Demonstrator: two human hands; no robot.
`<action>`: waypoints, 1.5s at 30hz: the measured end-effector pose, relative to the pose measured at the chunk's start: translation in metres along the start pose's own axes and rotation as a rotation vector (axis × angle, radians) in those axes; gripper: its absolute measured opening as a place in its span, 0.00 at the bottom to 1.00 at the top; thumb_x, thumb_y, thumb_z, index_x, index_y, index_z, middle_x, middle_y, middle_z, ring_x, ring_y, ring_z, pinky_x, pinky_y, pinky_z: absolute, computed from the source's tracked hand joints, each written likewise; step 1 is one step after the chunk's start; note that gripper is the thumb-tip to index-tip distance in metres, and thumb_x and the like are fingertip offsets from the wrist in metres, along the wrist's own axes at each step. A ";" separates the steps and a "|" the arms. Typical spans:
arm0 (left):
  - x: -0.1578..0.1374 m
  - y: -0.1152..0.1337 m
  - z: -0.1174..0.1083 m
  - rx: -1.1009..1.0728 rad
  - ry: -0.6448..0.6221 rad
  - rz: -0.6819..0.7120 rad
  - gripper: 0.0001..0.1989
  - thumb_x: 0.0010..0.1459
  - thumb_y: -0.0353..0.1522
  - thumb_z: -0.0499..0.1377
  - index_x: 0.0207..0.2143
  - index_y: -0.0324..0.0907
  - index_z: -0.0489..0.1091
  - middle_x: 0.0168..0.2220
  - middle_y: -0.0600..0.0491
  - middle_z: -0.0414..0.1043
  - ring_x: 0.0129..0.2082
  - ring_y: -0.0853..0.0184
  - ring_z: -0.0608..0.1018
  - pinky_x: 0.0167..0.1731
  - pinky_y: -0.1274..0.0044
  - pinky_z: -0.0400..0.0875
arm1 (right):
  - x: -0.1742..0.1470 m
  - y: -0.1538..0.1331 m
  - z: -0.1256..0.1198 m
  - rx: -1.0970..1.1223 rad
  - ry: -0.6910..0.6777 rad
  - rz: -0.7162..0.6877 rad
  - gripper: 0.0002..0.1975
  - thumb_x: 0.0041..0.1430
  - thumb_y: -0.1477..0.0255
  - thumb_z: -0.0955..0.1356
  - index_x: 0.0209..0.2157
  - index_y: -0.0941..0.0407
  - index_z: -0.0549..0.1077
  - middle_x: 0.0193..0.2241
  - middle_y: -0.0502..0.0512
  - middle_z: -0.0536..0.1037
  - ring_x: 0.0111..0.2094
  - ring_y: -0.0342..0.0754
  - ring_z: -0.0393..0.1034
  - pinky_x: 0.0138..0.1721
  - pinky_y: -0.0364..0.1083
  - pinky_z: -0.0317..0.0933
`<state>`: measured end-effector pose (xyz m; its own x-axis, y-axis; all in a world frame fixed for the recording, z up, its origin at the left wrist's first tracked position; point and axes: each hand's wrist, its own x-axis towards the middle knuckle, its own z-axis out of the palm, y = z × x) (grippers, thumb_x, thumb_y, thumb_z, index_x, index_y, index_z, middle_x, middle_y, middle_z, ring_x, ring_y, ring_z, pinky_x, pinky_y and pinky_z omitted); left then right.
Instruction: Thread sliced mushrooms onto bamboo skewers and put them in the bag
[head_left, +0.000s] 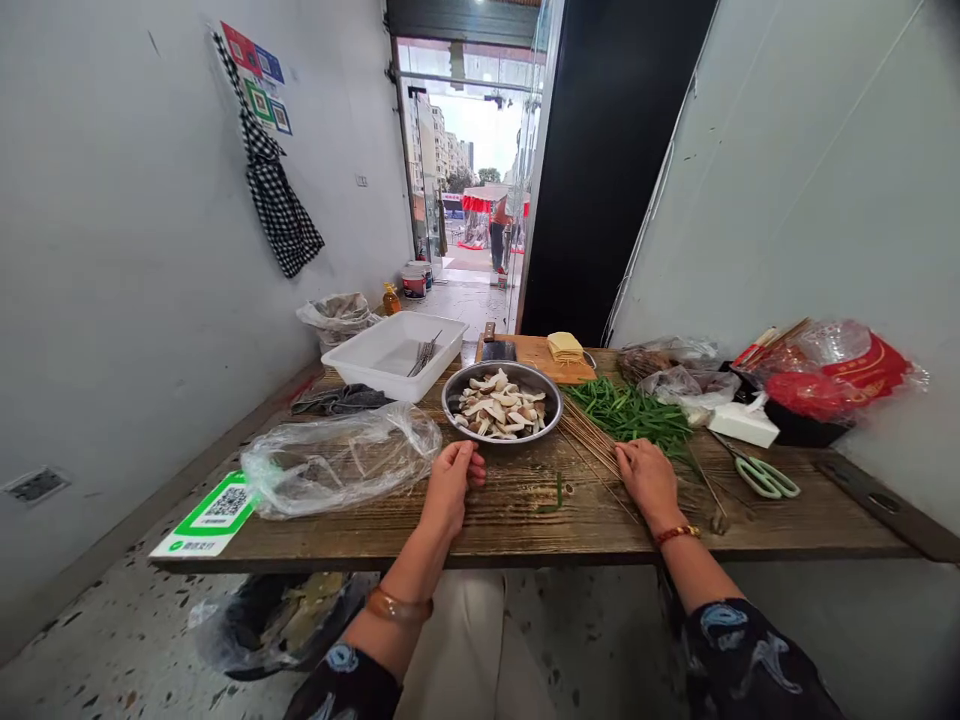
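Observation:
My left hand [454, 475] is just in front of a steel bowl [445, 398] of sliced mushrooms [501, 405]. Its fingers are curled together, and I cannot make out whether anything is in them. To the right, my right hand [646, 478] rests at a bundle of thin bamboo skewers [589, 435], its fingertips closed on their near part. Green chives [634, 412] lie in a heap beyond that hand, partly under the skewers. A short piece of green leaf [558, 492] sits on the wooden table [517, 535] between my hands.
Left of the bowl lie a clear plastic bag [352, 460] and a white tub [375, 372] with metal skewers. Behind stands a cutting board [532, 352] with a cleaver [499, 350] and stacked yellow sheets [565, 346]. Scissors [766, 477] lie right; a bin [277, 625] is below.

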<state>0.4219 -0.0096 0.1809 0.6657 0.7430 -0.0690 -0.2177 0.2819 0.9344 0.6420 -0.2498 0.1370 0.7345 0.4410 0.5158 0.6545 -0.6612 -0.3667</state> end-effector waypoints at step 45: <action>0.033 0.064 0.023 1.067 -0.066 0.508 0.11 0.58 0.34 0.52 0.30 0.40 0.72 0.29 0.52 0.74 0.30 0.68 0.74 0.31 0.78 0.66 | -0.062 -0.109 -0.012 1.298 -0.090 0.484 0.16 0.55 0.58 0.68 0.38 0.55 0.72 0.22 0.49 0.73 0.22 0.43 0.66 0.24 0.41 0.60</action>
<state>0.4459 0.0187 0.2466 0.7170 0.5821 0.3834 0.2171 -0.7092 0.6708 0.5231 -0.2126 0.1547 0.9101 0.4022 0.0994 -0.0052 0.2512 -0.9679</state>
